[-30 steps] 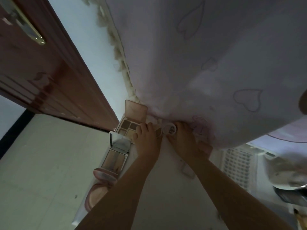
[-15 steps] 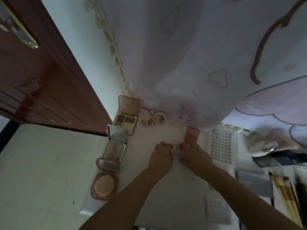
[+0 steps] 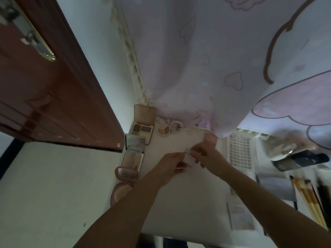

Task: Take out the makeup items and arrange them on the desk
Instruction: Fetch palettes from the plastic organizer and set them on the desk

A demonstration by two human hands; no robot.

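Note:
On the white desk (image 3: 179,203), my left hand (image 3: 170,165) and my right hand (image 3: 206,155) meet and pinch a small pale item (image 3: 188,157) between their fingertips; what it is stays unclear. A pink object (image 3: 211,139) lies just beyond my right hand. Along the desk's left edge sit an open brown eyeshadow palette (image 3: 143,127), an open white mirrored compact (image 3: 133,152) and an open round pink compact (image 3: 123,183). A small round three-colour pot (image 3: 163,130) and its white lid (image 3: 176,126) rest at the back.
A pale heart-print curtain (image 3: 215,59) hangs over the back of the desk. A brown door (image 3: 44,90) stands at the left. To the right are a white lash tray (image 3: 240,151), a dark pouch (image 3: 300,160), brushes (image 3: 308,199) and a flat pale palette (image 3: 241,219).
Both hands drew back from the round pot at the back of the desk to its middle. The pot and lid now lie free, and the fingers pinch a small pale item.

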